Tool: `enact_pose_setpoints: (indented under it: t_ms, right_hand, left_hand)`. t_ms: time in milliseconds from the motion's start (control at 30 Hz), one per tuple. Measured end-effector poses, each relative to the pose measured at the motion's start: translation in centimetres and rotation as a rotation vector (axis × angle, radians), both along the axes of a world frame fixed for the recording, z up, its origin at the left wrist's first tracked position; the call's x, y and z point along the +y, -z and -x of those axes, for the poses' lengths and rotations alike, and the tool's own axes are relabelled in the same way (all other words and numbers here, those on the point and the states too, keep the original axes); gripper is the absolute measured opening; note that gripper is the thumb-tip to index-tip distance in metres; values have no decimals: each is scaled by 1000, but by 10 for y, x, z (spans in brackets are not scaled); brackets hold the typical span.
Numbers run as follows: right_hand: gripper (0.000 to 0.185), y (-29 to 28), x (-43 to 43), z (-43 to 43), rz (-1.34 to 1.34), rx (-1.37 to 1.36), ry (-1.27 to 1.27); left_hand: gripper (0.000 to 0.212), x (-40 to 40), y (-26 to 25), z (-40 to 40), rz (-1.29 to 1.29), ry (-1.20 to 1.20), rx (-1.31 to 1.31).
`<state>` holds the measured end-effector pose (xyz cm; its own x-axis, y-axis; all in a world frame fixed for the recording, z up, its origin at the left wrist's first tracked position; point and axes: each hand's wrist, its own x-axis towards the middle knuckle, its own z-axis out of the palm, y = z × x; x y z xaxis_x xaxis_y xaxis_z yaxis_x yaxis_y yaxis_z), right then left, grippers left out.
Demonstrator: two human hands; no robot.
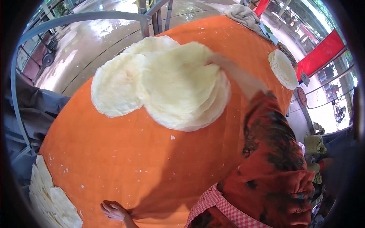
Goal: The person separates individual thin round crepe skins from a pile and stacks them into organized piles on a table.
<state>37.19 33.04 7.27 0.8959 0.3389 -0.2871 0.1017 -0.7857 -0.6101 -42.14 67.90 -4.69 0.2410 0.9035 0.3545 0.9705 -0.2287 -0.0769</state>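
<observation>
My right hand (214, 59) is at the upper right edge of a large pile of thin, round, pale flatbread sheets (176, 85), its fingers closed on the edge of the top sheet, slightly blurred. Another round pale sheet (118, 85) adjoins the pile on the left, and one more (155, 44) shows behind. My left hand (114, 210) rests on the orange table cover near the lower edge, fingers loosely curled; whether it holds anything is unclear.
On the orange-covered table (114, 154), small white flakes are scattered. Broken sheets (57, 202) lie at the lower left, a small round stack (283, 69) at the right edge, and a crumpled cloth (242, 15) at the far corner. A grey metal frame (85, 15) stands beyond the left side.
</observation>
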Motion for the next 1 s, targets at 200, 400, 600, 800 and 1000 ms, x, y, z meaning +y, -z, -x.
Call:
enact_pose_setpoints:
  t_ms: [200, 400, 600, 800, 1000]
  right_hand:
    - [32, -44, -288, 12, -363, -47, 217]
    - [39, 12, -284, 28, 448, -825, 406]
    - [23, 78, 143, 26, -259, -352, -146]
    - [39, 66, 289, 57, -224, -211, -147]
    - [32, 25, 258, -9, -583, -534, -20]
  left_hand:
    - [54, 1, -3, -14, -9, 1, 17]
    - [53, -3, -13, -9, 10, -72, 66]
    - [55, 1, -4, -9, -11, -16, 24]
    - [59, 2, -4, -14, -1, -9, 4]
    - [50, -14, -17, -15, -86, 82, -1]
